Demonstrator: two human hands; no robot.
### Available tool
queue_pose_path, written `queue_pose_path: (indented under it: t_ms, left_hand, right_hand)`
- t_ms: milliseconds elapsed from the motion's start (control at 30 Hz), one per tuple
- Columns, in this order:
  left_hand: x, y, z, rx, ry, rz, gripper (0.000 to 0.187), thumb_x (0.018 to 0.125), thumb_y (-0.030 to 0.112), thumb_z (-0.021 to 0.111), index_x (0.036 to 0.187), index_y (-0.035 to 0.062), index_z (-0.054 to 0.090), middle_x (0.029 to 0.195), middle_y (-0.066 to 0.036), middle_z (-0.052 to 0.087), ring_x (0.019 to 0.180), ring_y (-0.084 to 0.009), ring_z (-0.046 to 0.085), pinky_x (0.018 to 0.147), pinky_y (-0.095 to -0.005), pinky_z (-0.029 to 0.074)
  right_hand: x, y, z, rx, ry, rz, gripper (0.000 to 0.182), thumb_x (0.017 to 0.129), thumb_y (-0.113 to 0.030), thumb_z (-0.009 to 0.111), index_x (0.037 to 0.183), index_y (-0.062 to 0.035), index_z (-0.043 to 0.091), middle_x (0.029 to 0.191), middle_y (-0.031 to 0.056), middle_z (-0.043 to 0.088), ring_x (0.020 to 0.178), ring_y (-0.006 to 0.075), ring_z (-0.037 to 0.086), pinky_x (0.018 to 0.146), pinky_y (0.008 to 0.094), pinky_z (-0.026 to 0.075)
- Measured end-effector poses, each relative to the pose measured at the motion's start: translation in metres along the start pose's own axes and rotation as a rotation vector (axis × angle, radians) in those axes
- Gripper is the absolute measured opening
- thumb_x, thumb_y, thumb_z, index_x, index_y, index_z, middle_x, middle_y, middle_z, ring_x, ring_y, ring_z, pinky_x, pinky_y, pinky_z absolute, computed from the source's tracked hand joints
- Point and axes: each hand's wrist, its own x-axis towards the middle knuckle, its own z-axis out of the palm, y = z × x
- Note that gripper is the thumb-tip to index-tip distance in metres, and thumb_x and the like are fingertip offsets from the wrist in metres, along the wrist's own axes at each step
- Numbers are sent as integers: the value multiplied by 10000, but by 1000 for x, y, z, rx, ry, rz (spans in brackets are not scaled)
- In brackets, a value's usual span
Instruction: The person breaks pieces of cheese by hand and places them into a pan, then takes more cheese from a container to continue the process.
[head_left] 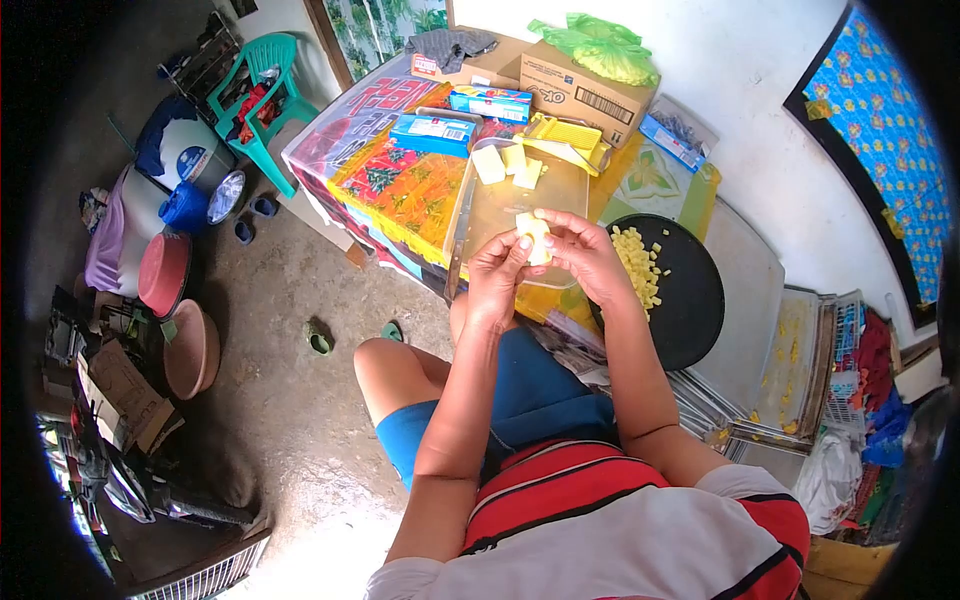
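Observation:
Both my hands meet above a translucent plastic tray (568, 190), pinching a pale yellow block (534, 238) that looks like cheese. My left hand (497, 272) grips its left side, and my right hand (588, 258) holds the right side from above. Farther up the tray lie a few more pale blocks (489, 164). A long, narrow blade (454, 272), apparently a knife, rests along the tray's left edge. Beside my right forearm is a round black pan (695, 305) with many small yellow cubes (636, 268) heaped on its left part.
Blue boxes (432, 133), yellow packaging (562, 138) and a cardboard box (585, 88) stand on the cloth-covered table (375, 165). Metal trays (745, 270) are stacked to the right. A green chair (268, 75) and basins (192, 350) stand on the floor at left.

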Motion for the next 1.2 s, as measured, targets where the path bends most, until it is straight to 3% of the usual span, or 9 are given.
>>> queue_pose_path:
  t_ms: [267,567,1200]
  left_hand:
    - [-1,-1,0,0,-3,-2,225,906,130,603,1070,-21,625,961,-79,666,817,-132,645,665,-247,562]
    - [-1,1,-4,22,5,-77,235,929,150,563,1080,-19,622,960,-102,670,802,-174,664,662,-277,580]
    - [6,0,-9,91,-48,-123,225,933,185,561,1037,-11,599,941,-102,660,810,-185,670,683,-278,582]
  right_hand:
    - [-2,2,-1,33,22,18,374,863,-67,636,1230,-44,570,1072,58,633,904,95,591,747,237,511]
    - [-6,1,2,8,30,20,322,905,-87,580,1224,-54,557,1108,61,628,994,131,603,811,286,532]
    - [-3,3,5,-79,94,3,256,886,-97,606,1120,5,595,981,90,664,848,134,642,704,277,561]
